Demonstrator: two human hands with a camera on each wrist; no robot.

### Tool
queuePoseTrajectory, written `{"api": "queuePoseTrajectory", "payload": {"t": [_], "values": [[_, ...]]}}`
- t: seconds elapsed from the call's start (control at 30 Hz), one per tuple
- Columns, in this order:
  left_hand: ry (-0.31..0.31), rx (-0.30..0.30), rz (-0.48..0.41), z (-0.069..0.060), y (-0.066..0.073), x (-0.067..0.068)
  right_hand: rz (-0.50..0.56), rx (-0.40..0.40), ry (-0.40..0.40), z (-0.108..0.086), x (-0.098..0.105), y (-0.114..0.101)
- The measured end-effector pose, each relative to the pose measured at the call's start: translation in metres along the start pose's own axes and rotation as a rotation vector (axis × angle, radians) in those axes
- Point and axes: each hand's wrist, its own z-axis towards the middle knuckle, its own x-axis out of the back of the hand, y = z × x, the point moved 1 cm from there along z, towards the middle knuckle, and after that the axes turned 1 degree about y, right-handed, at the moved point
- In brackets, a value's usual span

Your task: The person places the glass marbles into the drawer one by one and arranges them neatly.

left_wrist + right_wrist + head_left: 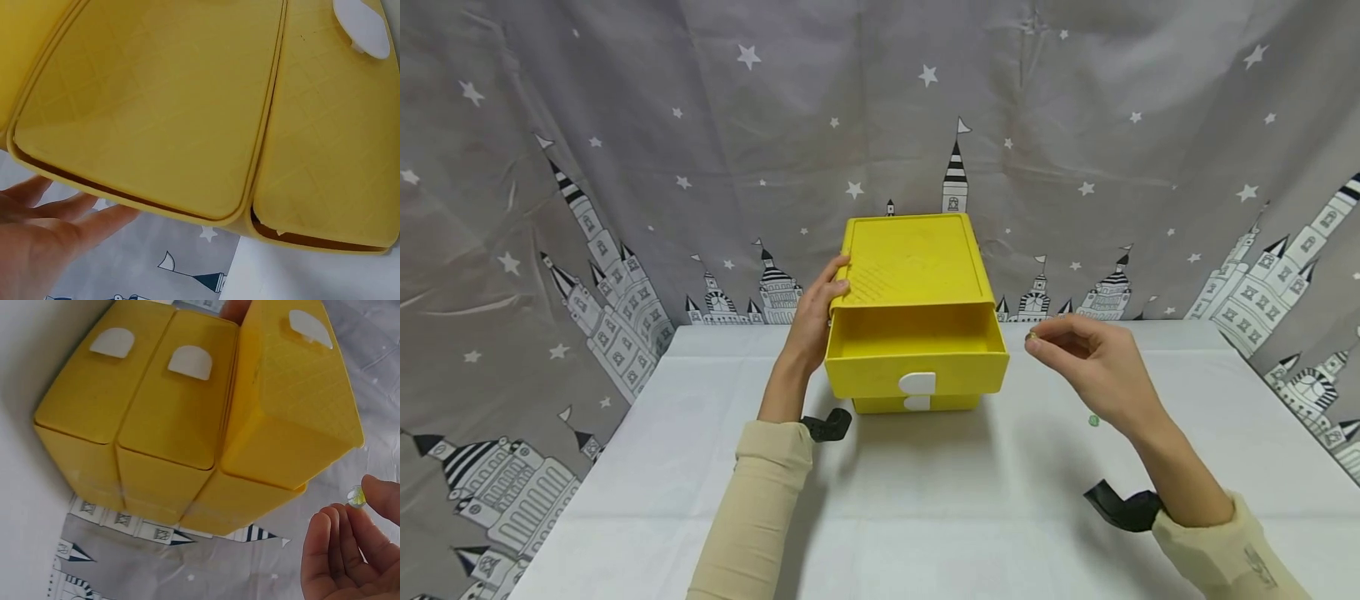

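A yellow drawer unit [917, 258] stands on the white table, its top drawer [917, 375] pulled out; the part of its inside that shows holds nothing. My left hand [811, 321] rests against the unit's left side, fingers fairly straight, also in the left wrist view [56, 231]. To the right of the drawer, my right hand [1093, 367] pinches a small clear marble [356, 496] between thumb and fingertips, not touching the unit. The marble shows yellow-green inside in the right wrist view. White handles [190, 362] mark the drawer fronts.
A small green marble-like piece [1093, 421] lies on the white table [925, 533], below my right hand. Behind the table hangs a grey curtain [880, 100] with printed castles and stars.
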Motion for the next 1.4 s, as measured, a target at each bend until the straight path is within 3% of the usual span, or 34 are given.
{"api": "queuePoseTrajectory", "payload": {"t": [0.23, 0.57, 0.9, 1.17, 1.4], "values": [[-0.013, 0.0, -0.014, 0.0, 0.0, -0.001, -0.012, 0.064, 0.012, 0.013, -0.004, -0.015], [-0.012, 0.002, -0.022, 0.0, 0.001, 0.0, 0.103, 0.123, -0.02, 0.026, -0.022, -0.032], [-0.032, 0.037, 0.006, 0.0, 0.008, -0.003, 0.111, 0.11, -0.041, 0.03, -0.035, -0.034], [-0.053, 0.019, 0.1, 0.002, 0.009, -0.005, 0.091, 0.089, -0.04, 0.03, -0.036, -0.032], [-0.047, -0.048, 0.214, 0.001, 0.008, -0.004, 0.096, 0.088, -0.035, 0.029, -0.038, -0.029]]}}
